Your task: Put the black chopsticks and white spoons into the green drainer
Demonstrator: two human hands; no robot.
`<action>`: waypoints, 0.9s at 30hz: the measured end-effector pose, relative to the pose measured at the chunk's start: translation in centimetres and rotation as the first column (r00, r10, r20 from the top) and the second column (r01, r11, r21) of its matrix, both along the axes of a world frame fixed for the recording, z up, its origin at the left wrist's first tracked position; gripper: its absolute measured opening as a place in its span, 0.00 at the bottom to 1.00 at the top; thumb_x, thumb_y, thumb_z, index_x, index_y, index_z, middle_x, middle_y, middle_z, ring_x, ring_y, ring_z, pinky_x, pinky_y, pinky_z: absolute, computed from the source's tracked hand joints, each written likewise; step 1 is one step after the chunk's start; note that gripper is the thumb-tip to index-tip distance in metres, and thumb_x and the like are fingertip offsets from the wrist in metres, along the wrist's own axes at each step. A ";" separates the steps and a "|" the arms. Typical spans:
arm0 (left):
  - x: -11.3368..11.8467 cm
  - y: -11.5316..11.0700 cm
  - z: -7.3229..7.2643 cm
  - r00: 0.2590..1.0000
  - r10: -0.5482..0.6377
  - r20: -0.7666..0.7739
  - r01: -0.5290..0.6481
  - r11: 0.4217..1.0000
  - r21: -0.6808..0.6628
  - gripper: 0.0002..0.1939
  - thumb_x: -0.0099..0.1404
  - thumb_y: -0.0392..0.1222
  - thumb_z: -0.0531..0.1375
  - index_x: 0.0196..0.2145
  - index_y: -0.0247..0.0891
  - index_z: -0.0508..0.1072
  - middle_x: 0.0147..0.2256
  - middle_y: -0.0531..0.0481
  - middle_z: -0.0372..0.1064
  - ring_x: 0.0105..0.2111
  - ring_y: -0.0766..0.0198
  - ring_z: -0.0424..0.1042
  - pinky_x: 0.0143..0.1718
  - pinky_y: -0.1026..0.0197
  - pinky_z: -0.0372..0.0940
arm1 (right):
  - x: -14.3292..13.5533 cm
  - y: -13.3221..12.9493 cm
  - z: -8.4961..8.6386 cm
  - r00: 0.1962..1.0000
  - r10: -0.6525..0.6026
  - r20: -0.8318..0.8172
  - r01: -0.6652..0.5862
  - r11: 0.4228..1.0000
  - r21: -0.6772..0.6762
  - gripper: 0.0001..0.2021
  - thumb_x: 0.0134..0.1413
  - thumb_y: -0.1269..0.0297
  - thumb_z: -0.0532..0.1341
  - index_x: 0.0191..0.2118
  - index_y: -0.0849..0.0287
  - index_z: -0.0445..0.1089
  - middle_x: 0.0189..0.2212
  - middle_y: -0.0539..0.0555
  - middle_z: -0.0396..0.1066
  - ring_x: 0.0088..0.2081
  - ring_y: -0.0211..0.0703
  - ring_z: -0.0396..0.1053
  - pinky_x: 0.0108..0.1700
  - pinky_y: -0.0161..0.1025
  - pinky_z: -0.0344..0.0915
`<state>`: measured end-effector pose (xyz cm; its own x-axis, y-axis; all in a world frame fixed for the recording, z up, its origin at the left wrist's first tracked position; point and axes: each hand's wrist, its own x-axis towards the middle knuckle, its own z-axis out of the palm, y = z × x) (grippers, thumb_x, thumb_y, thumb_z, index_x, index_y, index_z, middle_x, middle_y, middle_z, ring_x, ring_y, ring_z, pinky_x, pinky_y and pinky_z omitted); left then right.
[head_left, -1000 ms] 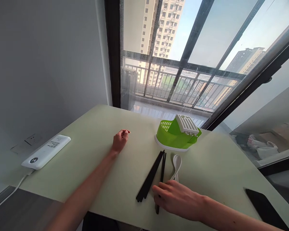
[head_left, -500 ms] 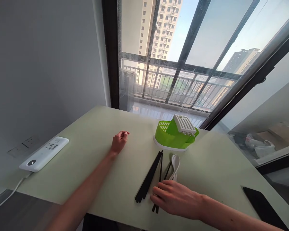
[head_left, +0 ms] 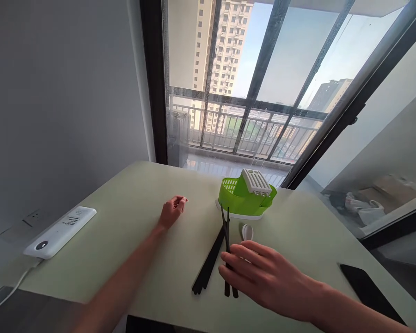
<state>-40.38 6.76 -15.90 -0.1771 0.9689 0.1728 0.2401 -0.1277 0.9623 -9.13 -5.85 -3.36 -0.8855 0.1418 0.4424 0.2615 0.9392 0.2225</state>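
Note:
My right hand (head_left: 263,277) is closed on a pair of black chopsticks (head_left: 227,243), pinched between thumb and fingers, their upper tips slightly apart. To the left of it, a bundle of black chopsticks (head_left: 209,266) lies on the table, its far end behind the held pair. White spoons (head_left: 247,232) lie just beyond my right hand, which hides their handles. My left hand (head_left: 172,212) rests on the table with its fingers curled together, and nothing shows in it. A green utensil holder (head_left: 241,203) with a white slotted top and white base stands beyond the chopsticks.
A white power strip (head_left: 60,232) with a cable lies along the table's left edge. On the right lies a flat black object (head_left: 369,292), perhaps a phone. The pale table (head_left: 152,185) ends near a glass sliding door (head_left: 242,101) with a balcony behind it.
My right hand has lifted the chopstick pair, and their upper ends now stand higher, in front of the holder's base. The bundle and spoons stay put. My left hand's fingers have shifted slightly.

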 end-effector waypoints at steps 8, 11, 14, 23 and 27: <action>2.9 -1.9 0.1 0.791 -0.548 0.270 0.596 0.790 -0.142 0.33 0.65 0.70 0.56 0.47 0.37 0.77 0.38 0.40 0.77 0.25 0.67 0.68 0.24 0.64 0.52 | -0.7 -0.5 1.8 0.992 0.072 -0.101 -0.057 0.988 0.146 0.13 0.69 0.74 0.56 0.54 0.61 0.73 0.44 0.56 0.80 0.52 0.49 0.73 0.52 0.45 0.71; 3.4 -2.6 0.0 0.687 -0.637 0.349 0.710 0.690 -0.139 0.39 0.63 0.74 0.56 0.55 0.37 0.76 0.47 0.33 0.76 0.30 0.62 0.73 0.26 0.62 0.55 | -1.5 -0.1 1.2 0.988 0.096 -0.117 -0.078 0.986 0.148 0.12 0.68 0.73 0.57 0.52 0.60 0.73 0.44 0.56 0.80 0.52 0.49 0.73 0.52 0.45 0.71; 3.3 -2.9 -0.3 0.557 -0.671 0.489 0.792 0.607 -0.068 0.38 0.64 0.71 0.59 0.58 0.38 0.74 0.51 0.33 0.75 0.33 0.62 0.74 0.28 0.63 0.54 | -2.2 0.1 0.2 0.989 0.105 -0.104 -0.089 0.985 0.151 0.10 0.69 0.71 0.57 0.50 0.55 0.74 0.44 0.55 0.79 0.52 0.46 0.73 0.54 0.43 0.70; 2.8 -2.6 -0.9 0.570 -0.505 0.649 0.683 0.730 -0.032 0.24 0.61 0.58 0.69 0.46 0.38 0.80 0.43 0.41 0.78 0.26 0.70 0.69 0.27 0.65 0.53 | -2.8 0.3 -2.2 0.988 0.142 -0.068 -0.127 0.973 0.191 0.08 0.66 0.71 0.61 0.48 0.58 0.74 0.47 0.58 0.78 0.53 0.46 0.72 0.56 0.43 0.69; 2.9 -2.6 -0.9 0.581 -0.463 0.669 0.650 0.759 -0.040 0.24 0.54 0.58 0.74 0.38 0.36 0.79 0.34 0.46 0.77 0.24 0.72 0.67 0.26 0.65 0.53 | -2.7 0.4 -3.0 0.988 0.142 -0.061 -0.129 0.975 0.181 0.05 0.65 0.71 0.63 0.45 0.58 0.74 0.47 0.58 0.77 0.53 0.46 0.72 0.55 0.42 0.69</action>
